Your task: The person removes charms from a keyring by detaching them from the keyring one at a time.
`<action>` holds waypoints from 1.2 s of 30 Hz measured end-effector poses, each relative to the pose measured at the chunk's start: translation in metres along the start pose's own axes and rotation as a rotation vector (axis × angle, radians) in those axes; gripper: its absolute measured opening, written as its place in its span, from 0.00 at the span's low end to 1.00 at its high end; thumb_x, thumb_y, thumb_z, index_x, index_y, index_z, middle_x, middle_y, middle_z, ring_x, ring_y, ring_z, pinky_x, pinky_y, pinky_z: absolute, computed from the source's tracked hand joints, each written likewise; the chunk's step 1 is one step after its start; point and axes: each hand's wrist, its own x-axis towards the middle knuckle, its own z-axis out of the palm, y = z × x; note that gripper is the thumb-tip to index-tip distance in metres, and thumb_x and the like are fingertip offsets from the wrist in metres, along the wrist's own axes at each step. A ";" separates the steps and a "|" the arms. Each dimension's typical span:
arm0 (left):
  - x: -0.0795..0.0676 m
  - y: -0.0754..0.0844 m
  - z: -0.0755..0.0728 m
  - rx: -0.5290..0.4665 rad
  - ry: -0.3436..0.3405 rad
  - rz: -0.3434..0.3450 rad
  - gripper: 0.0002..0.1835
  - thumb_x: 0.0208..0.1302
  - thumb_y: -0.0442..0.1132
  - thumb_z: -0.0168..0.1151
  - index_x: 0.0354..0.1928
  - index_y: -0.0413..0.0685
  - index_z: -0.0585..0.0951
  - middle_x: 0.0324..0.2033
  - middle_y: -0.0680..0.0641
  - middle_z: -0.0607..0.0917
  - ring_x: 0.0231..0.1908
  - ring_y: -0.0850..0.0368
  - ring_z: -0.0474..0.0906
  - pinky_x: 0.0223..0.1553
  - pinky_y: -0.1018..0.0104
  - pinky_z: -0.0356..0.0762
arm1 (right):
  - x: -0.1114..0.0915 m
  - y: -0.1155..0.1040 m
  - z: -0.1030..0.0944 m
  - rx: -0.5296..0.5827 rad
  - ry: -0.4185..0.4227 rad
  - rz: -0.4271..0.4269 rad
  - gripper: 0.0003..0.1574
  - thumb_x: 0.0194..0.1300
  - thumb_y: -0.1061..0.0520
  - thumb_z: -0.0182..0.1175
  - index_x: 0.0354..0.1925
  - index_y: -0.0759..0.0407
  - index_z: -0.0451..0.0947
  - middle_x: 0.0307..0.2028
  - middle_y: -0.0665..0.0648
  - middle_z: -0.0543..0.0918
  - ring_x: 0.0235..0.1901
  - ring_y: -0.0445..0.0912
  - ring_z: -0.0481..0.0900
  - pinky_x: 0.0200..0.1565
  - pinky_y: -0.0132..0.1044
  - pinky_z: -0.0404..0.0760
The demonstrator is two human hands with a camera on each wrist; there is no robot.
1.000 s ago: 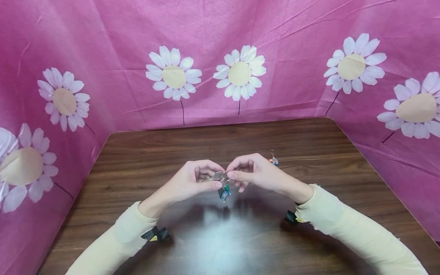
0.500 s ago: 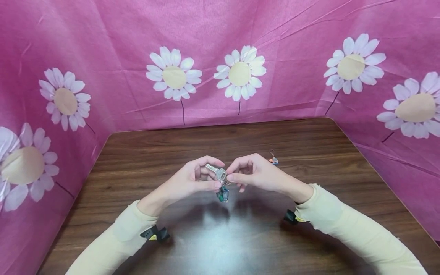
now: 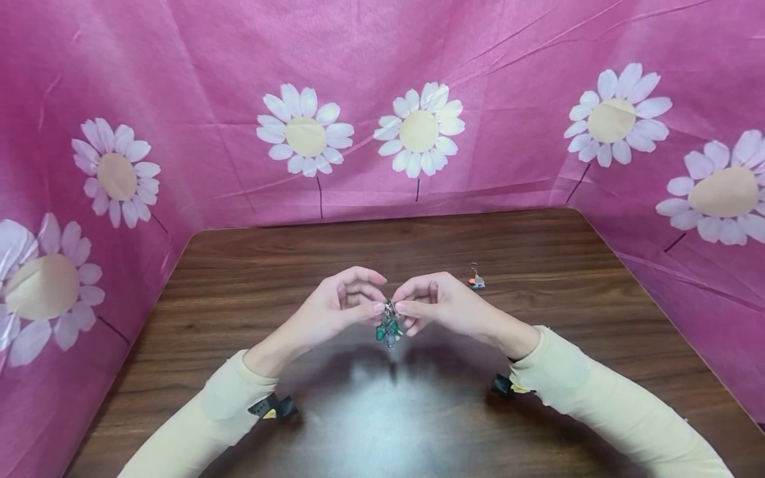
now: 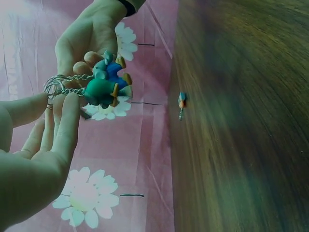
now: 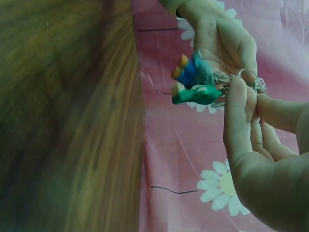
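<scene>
Both hands hold a bunch of keychains at mid-table, raised above the wood. My left hand [image 3: 337, 302] pinches the metal key ring [image 4: 54, 86] between thumb and fingers, its index finger lifted away. From the other side, my right hand [image 3: 448, 304] pinches the ring with thumb and index finger, fingertips close to the left thumb. Short chains run from the ring to a green figurine [image 4: 100, 93] and a blue one [image 4: 116, 72] with yellow feet, which dangle below in the head view. The key is mostly hidden among the figurines and fingers.
A small orange, grey and blue keychain charm [image 3: 477, 282] lies on the brown wooden table [image 3: 257, 259], behind the right hand. A pink cloth [image 3: 358, 46] with white daisies encloses the back and sides.
The key first lay leftward along the left thumb, then stood up to the upper left, and has now dropped from sight. The left thumb has shifted slightly up; the figurines have turned.
</scene>
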 end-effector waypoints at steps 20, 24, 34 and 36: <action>0.002 -0.010 0.003 0.383 0.066 0.178 0.06 0.66 0.34 0.69 0.43 0.45 0.84 0.34 0.48 0.87 0.36 0.53 0.84 0.40 0.61 0.84 | -0.001 0.002 0.001 0.134 0.009 0.033 0.14 0.71 0.64 0.61 0.50 0.75 0.78 0.39 0.65 0.87 0.32 0.48 0.87 0.43 0.51 0.87; 0.000 -0.009 0.003 0.368 0.082 0.180 0.07 0.65 0.34 0.70 0.43 0.45 0.83 0.34 0.48 0.87 0.37 0.52 0.84 0.40 0.61 0.84 | -0.001 0.002 0.000 0.127 0.033 0.019 0.14 0.71 0.64 0.62 0.49 0.74 0.78 0.38 0.64 0.87 0.32 0.48 0.86 0.43 0.51 0.87; -0.003 -0.010 0.004 0.368 0.082 0.182 0.08 0.61 0.37 0.74 0.40 0.51 0.84 0.32 0.52 0.87 0.34 0.52 0.84 0.37 0.56 0.86 | 0.000 0.003 0.000 0.150 0.072 0.026 0.13 0.71 0.65 0.62 0.49 0.74 0.79 0.38 0.65 0.87 0.33 0.50 0.87 0.44 0.52 0.87; -0.003 -0.011 0.005 0.371 0.080 0.194 0.08 0.60 0.37 0.76 0.39 0.52 0.86 0.32 0.53 0.88 0.33 0.53 0.85 0.36 0.55 0.87 | 0.000 0.003 0.000 0.157 0.078 0.024 0.14 0.70 0.64 0.63 0.49 0.74 0.79 0.38 0.64 0.87 0.34 0.51 0.87 0.45 0.52 0.87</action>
